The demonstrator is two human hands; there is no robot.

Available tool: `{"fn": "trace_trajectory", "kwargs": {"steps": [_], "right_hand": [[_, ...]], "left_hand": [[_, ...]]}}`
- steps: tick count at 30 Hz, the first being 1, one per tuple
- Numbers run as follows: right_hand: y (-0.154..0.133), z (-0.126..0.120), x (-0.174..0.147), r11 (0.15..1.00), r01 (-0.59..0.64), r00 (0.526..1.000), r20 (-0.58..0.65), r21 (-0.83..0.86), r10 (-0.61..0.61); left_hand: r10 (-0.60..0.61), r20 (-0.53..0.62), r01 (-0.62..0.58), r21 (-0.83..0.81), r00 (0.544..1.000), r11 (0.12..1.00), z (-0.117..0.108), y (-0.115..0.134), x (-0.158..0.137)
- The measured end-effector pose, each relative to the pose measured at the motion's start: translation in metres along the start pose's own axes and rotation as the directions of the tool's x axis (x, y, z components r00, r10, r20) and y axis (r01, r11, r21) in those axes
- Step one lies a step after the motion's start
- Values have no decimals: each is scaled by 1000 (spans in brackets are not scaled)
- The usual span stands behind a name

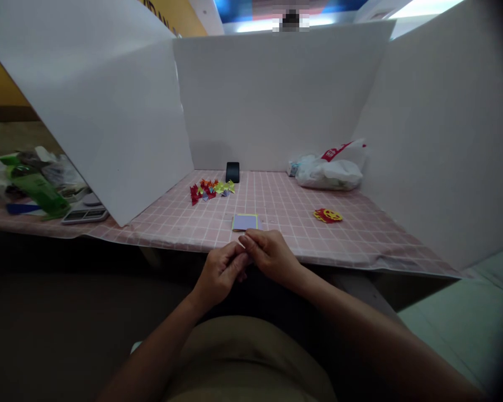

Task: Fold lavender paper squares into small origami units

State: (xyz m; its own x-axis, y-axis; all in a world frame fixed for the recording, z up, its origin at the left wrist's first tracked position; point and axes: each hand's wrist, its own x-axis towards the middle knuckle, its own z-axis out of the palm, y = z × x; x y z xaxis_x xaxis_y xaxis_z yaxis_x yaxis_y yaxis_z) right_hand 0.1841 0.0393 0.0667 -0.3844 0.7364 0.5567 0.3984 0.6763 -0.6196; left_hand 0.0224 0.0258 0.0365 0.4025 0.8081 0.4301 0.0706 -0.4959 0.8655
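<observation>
My left hand (221,273) and my right hand (274,257) meet just in front of the table's near edge. Thumbs and fingers of both are closed together, pinching at one spot; anything between them is hidden. Right beyond the fingertips lies a small stack of square paper (245,222), lilac on top with yellow showing along its edges. Farther back and to the left sits a cluster of small folded paper figures (205,191) in red, orange, yellow and lilac.
White panels (276,100) wall the table (272,195) at the back and sides. A black object (232,172) stands at the back. Rightward are a white plastic bag (329,176) and red-and-yellow flat pieces (327,215). Outside the left panel lie a green bottle (37,187) and a scale (85,215).
</observation>
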Motion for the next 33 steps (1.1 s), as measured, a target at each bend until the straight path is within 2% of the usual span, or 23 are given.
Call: {"fn": "trace_trajectory", "kwargs": {"steps": [3, 7, 9, 11, 14, 15, 17, 21, 23, 27, 30, 33], "right_hand": [[2, 1, 0, 986, -65, 995, 80, 155, 54], [2, 1, 0, 990, -52, 997, 69, 131, 43], [2, 2, 0, 980, -84, 995, 74, 178, 72], [1, 4, 0, 927, -192, 979, 132, 321, 157], [1, 8, 0, 814, -299, 952, 212, 498, 220], [2, 8, 0, 805, -296, 953, 212, 514, 215], [2, 8, -1, 843, -251, 966, 175, 475, 189], [3, 5, -3, 944, -177, 982, 110, 278, 151], [3, 4, -3, 935, -192, 980, 113, 297, 166], [2, 3, -2, 836, -225, 972, 170, 500, 160], [1, 3, -1, 784, -234, 970, 189, 575, 151], [0, 4, -2, 817, -204, 978, 142, 539, 150]], "left_hand": [[8, -61, -9, -18, 998, 1000, -1, -1, -2], [20, -45, -20, -11, 999, 1000, -2, -1, -3], [18, -21, -18, -14, 1000, 1000, -1, 1, -3], [-5, -49, 2, -53, 999, 999, 1, 2, -3], [-69, -174, 42, -159, 982, 986, 4, 2, -4], [-89, -210, 49, -189, 974, 981, 4, 1, -3], [-116, -253, 59, -222, 960, 973, 5, 0, -3], [-125, -292, 58, -226, 948, 972, 3, 0, -3], [-126, -299, 50, -252, 946, 967, 2, 0, -4], [-179, -331, 27, -417, 926, 908, 2, -2, -4], [-235, -326, 38, -511, 916, 859, 3, -4, -4], [-228, -305, 26, -547, 925, 837, 4, -4, -3]]}}
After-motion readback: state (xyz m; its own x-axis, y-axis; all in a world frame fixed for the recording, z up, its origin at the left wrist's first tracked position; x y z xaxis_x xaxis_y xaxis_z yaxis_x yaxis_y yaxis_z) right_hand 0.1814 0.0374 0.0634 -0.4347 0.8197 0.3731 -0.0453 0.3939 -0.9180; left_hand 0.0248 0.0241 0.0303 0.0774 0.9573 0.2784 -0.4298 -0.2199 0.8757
